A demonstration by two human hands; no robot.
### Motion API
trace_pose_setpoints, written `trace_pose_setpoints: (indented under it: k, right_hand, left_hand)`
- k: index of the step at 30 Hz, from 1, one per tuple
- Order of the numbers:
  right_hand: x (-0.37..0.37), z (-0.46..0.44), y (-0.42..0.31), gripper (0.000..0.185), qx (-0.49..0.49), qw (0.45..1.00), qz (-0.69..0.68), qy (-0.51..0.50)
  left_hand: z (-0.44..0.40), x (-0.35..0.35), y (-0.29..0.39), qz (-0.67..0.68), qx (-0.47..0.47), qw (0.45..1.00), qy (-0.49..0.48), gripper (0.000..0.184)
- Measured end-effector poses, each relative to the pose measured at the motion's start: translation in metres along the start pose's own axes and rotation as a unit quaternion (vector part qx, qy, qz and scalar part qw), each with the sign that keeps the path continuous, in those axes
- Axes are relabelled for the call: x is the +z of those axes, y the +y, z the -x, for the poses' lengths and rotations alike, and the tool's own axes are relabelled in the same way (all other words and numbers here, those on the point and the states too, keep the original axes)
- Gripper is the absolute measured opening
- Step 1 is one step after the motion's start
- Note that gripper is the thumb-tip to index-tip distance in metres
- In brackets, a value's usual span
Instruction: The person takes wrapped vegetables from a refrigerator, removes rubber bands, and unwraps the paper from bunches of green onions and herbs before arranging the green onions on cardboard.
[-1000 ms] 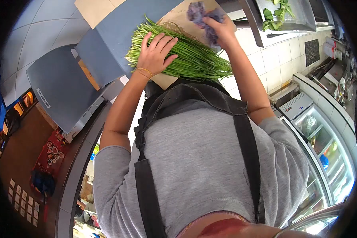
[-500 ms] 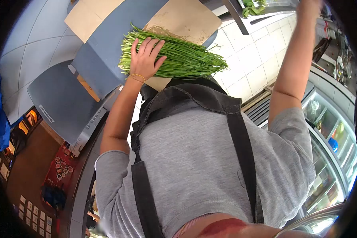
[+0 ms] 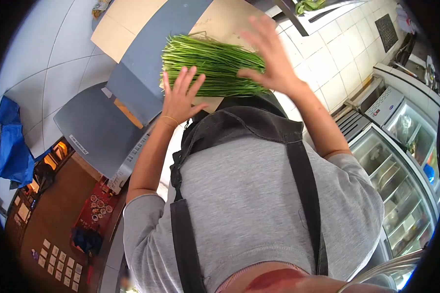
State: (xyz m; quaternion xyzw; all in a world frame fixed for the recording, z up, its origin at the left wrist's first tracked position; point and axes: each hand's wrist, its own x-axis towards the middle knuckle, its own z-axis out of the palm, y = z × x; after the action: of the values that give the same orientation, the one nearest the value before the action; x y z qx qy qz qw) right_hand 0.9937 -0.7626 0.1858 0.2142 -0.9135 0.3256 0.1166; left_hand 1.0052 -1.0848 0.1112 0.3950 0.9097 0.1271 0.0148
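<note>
A thick bundle of chives [image 3: 215,68], long thin green stalks, lies on a grey surface partly covered with tan cardboard. My left hand [image 3: 181,100] is at the near left edge of the bundle with its fingers spread, a thin yellow band around the wrist. Its fingertips overlap the stalks, though whether they press on them cannot be made out. Above the far right end of the bundle, my right hand [image 3: 275,61] is held with fingers apart, slightly smeared by motion. Nothing shows in either hand.
Tan cardboard [image 3: 127,27] covers part of the grey table [image 3: 139,73]. A grey chair-like panel [image 3: 95,122] stands left of it. Glass-fronted refrigerated cases [image 3: 396,185] are at the right, near white floor tiles [image 3: 340,51]. A blue bag [image 3: 14,151] hangs far left.
My right hand has come back from the far upper right to above the chives. My left hand has slid back off the middle of the bundle toward its near edge. The view has shifted slightly.
</note>
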Motion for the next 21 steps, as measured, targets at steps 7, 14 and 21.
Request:
trace_pose_setpoints:
  k: [7,14,21]
  right_hand:
    - [0.113,0.029,-0.005,0.140,0.118,0.966,0.136,-0.188]
    - [0.127,0.014,-0.006,0.122,0.175,0.970,0.118,-0.124]
    - [0.153,-0.009,-0.014,0.112,0.244,0.954,0.166,-0.047]
  left_hand:
    - [-0.014,0.002,-0.038,-0.093,0.014,0.993,-0.074,0.110]
    - [-0.083,-0.030,-0.075,-0.142,0.149,0.970,-0.128,0.105]
    - [-0.096,-0.025,-0.112,-0.150,0.178,0.972,-0.020,0.089]
